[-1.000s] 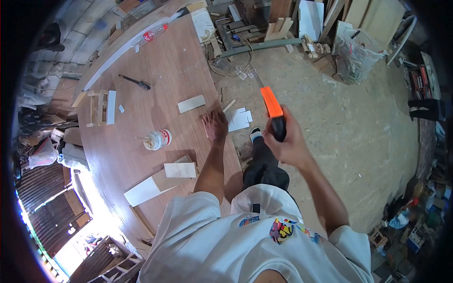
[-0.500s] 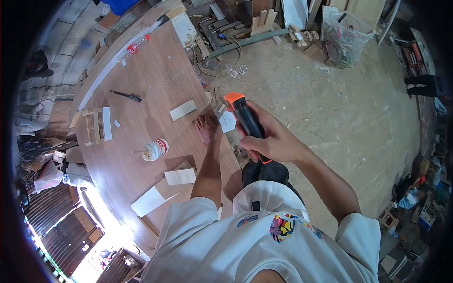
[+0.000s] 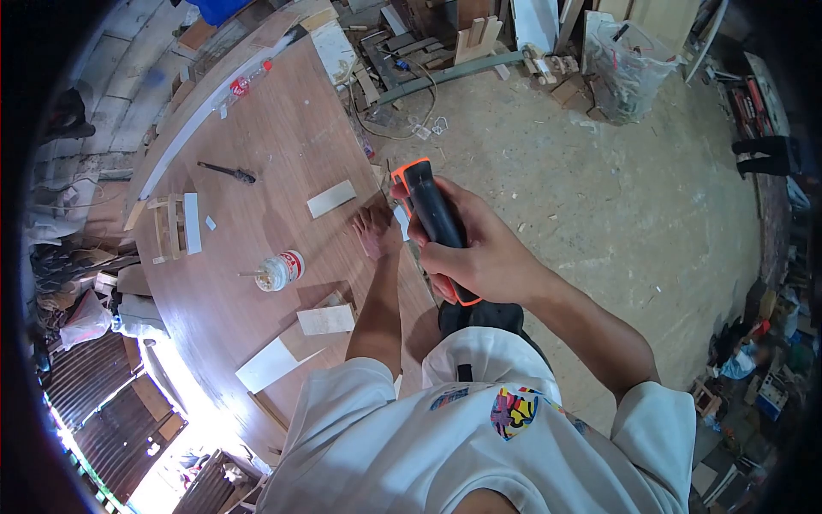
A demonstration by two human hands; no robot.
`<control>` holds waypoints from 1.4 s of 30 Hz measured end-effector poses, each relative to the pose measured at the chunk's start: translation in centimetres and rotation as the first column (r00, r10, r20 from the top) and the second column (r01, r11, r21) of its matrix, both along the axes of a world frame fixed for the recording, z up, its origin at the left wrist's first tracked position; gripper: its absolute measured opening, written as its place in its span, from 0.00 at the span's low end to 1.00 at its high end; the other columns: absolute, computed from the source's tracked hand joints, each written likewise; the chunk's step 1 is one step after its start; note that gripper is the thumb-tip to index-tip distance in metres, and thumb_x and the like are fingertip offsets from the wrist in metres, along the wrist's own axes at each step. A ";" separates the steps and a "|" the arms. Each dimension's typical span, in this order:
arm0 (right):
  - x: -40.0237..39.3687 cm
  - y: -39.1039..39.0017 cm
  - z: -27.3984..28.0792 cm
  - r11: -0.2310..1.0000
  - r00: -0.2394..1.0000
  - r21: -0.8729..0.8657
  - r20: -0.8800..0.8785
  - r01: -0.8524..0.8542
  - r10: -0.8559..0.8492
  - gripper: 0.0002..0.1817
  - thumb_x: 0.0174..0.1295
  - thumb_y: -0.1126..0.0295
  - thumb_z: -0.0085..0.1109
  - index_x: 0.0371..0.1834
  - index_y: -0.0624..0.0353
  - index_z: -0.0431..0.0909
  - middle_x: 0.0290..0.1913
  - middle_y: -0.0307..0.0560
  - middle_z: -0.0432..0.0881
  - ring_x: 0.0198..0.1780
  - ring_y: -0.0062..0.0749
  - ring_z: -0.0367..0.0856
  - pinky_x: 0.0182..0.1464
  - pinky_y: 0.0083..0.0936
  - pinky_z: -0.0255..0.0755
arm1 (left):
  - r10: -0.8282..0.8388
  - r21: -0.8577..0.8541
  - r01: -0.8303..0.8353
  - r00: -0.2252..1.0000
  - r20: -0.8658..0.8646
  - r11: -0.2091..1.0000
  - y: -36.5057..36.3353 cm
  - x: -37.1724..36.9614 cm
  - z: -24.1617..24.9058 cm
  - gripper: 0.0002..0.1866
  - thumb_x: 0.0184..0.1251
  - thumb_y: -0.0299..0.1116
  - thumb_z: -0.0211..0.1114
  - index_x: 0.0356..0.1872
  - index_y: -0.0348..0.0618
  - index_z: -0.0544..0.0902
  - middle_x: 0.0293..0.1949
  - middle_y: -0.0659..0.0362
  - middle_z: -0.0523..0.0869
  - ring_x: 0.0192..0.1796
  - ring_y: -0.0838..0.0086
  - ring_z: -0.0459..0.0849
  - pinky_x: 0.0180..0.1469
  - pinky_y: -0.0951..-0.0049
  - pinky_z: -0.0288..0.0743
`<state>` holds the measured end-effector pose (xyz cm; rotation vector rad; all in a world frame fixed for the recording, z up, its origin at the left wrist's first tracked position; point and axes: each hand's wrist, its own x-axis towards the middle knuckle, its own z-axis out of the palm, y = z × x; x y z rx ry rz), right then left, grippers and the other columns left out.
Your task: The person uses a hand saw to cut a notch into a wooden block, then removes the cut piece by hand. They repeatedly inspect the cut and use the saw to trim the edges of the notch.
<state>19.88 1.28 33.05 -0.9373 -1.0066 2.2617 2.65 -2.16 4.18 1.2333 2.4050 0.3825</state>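
My right hand is wrapped around the black and orange handle of what looks like a handsaw, held beside the table edge. Its blade is hardly visible from above. My left hand lies spread and flat at the table's edge, fingers pointing left. A white piece of board juts past the edge between my hands; how far it reaches under my left hand is hidden. Just above the left hand lies a small pale board. A jar with a red and white label stands to its left, a stick in its mouth.
On the wooden table are a dark slim tool, a small wooden frame, a plastic bottle and more white boards. Scrap wood and a clear bag stand on the floor beyond.
My right hand and the handsaw have shifted slightly left and up, nearer the table edge, and the handle has turned a little. My left hand has stayed in place.
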 end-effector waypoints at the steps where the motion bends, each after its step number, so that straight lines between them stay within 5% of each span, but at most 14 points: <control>1: -0.1 -0.1 0.2 1.000 1.000 -0.007 -0.003 0.008 -0.008 0.31 0.51 0.83 0.49 0.62 0.65 0.61 0.33 0.40 0.68 0.18 0.20 0.71 0.21 0.21 0.67 | -0.004 -0.001 0.004 1.000 -0.003 1.000 -0.3 0.2 -0.1 0.15 0.57 0.36 0.61 0.41 0.36 0.74 0.41 0.47 0.77 0.47 0.58 0.78 0.50 0.60 0.72; 14: -1.9 1.5 4.4 0.999 0.994 -0.018 0.102 -0.048 0.049 0.29 0.53 0.77 0.53 0.61 0.68 0.59 0.28 0.40 0.72 0.21 0.23 0.73 0.23 0.23 0.67 | -0.056 -0.011 0.055 0.998 -0.036 0.998 -0.1 0.1 -1.4 0.17 0.58 0.38 0.60 0.43 0.36 0.74 0.43 0.47 0.77 0.48 0.58 0.77 0.52 0.60 0.71; 22: -3.2 2.0 4.4 0.977 0.967 0.196 0.253 -0.081 0.029 0.30 0.53 0.73 0.53 0.60 0.74 0.58 0.23 0.42 0.73 0.20 0.24 0.72 0.24 0.24 0.65 | -0.088 -0.017 0.087 0.994 -0.058 0.996 -1.5 -0.2 -1.9 0.18 0.58 0.39 0.59 0.45 0.36 0.73 0.44 0.47 0.77 0.49 0.58 0.77 0.53 0.60 0.71; 42: -3.7 1.3 6.1 0.991 0.977 0.115 0.207 -0.074 0.049 0.30 0.53 0.73 0.53 0.59 0.74 0.59 0.19 0.42 0.72 0.18 0.24 0.71 0.23 0.24 0.64 | -0.158 -0.037 0.155 0.981 -0.113 0.987 -4.5 -1.4 -3.4 0.22 0.59 0.41 0.57 0.49 0.36 0.72 0.47 0.47 0.76 0.52 0.58 0.77 0.55 0.60 0.70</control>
